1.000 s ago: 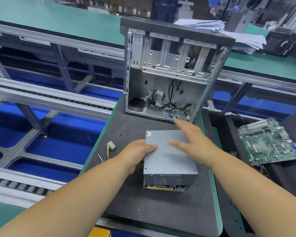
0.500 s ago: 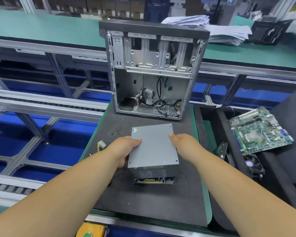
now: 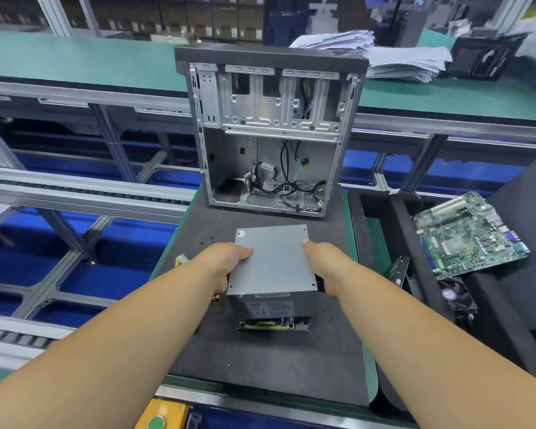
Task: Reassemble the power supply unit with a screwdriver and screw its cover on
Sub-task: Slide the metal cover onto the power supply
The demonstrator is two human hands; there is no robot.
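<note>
Power supply unit (image 3: 273, 258): one grey metal box, lying on the dark mat (image 3: 260, 360) of the tabletop, just in front of the open computer case (image 3: 270, 131); its flat cover faces up, and a circuit board edge shows through the gap at its near bottom.
Labels on the unit: one round sticker at the far left corner of the cover; one narrow strip label along the near top edge; one block of print on the near face. All too small to read.
Left hand (image 3: 226, 264): against the left side of the unit, thumb laid on the cover, fingers curled down round the side wall.
Right hand (image 3: 325, 267): against the right side of the unit, thumb tip on the cover edge, fingers wrapped down the side wall.
Computer case: one, upright at the far end of the mat, side panel off, loose black cables in its lower bay.
Connector (image 3: 181, 261): one pale plug on yellow wires, left of the left hand.
Motherboard (image 3: 468, 233): one green board, lying tilted in the tray to the right.
Fan (image 3: 455, 297): one black fan, near the motherboard; its centre sticker is unreadable.
Paper stack (image 3: 393, 57): two untidy piles behind the case.
Button (image 3: 156, 423): one green button in a yellow housing at the near edge.
</note>
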